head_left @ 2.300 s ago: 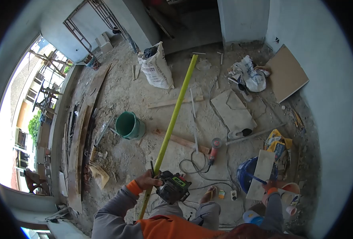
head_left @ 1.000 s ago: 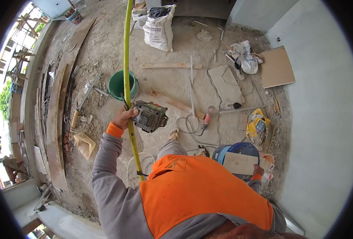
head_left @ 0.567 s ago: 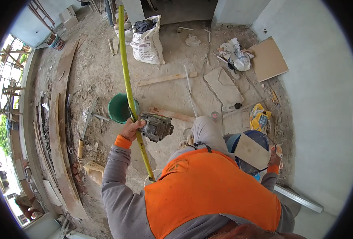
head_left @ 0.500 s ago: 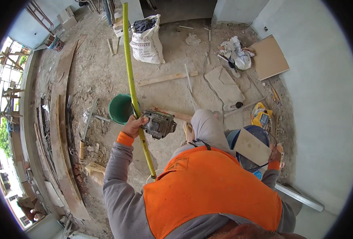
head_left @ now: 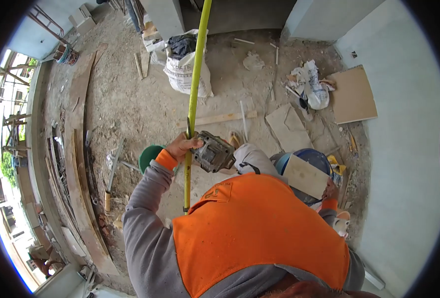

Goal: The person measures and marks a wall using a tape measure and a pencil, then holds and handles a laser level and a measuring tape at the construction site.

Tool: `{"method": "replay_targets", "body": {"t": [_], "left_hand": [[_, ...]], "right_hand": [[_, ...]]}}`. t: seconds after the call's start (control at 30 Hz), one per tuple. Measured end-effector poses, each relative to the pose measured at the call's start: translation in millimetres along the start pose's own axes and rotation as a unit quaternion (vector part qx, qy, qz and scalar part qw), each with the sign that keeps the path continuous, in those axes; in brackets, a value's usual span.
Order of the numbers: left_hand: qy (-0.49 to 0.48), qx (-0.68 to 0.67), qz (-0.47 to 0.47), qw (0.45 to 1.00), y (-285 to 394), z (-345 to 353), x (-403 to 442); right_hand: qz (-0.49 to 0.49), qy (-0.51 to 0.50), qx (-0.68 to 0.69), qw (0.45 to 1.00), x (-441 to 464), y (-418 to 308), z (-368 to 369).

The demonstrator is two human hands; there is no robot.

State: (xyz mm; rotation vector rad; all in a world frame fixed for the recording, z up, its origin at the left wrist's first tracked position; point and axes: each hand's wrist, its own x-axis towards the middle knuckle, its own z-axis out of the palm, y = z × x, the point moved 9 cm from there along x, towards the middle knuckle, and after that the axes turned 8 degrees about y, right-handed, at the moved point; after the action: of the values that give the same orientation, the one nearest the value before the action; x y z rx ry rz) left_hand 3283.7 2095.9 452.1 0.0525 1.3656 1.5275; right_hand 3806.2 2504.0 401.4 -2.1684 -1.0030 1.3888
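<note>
Notably, the left hand is clenched around the yellow pole, thumb against a dark boxy device; a slackened grip could drop the device. The right hand grasps the corner of a pale board above the blue bucket; tilting could dislodge it. Loose timber ahead may cause tripping.

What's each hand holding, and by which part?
Left hand: the yellow pole, at its lower part, thumb against the dark device. Right hand: the pale board, by its right edge.
</note>
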Motion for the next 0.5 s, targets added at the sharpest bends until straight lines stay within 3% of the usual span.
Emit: {"method": "replay_targets", "body": {"t": [0.1,0.3,0.5], "left_hand": [[-0.021,-0.037,-0.028,0.999,48.6,7.7,52.5],[-0.039,-0.054,-0.030,0.997,157.9,18.1,136.5],[-0.018,-0.024,-0.008,1.000,245.4,-10.5,229.1]], "right_hand": [[0.033,-0.022,-0.008,0.999,11.7,-35.6,64.3],[-0.094,0.004,-0.025,0.995,7.4,-161.6,167.0],[-0.131,-0.028,-0.006,0.991,24.6,-272.1,279.1]]}}
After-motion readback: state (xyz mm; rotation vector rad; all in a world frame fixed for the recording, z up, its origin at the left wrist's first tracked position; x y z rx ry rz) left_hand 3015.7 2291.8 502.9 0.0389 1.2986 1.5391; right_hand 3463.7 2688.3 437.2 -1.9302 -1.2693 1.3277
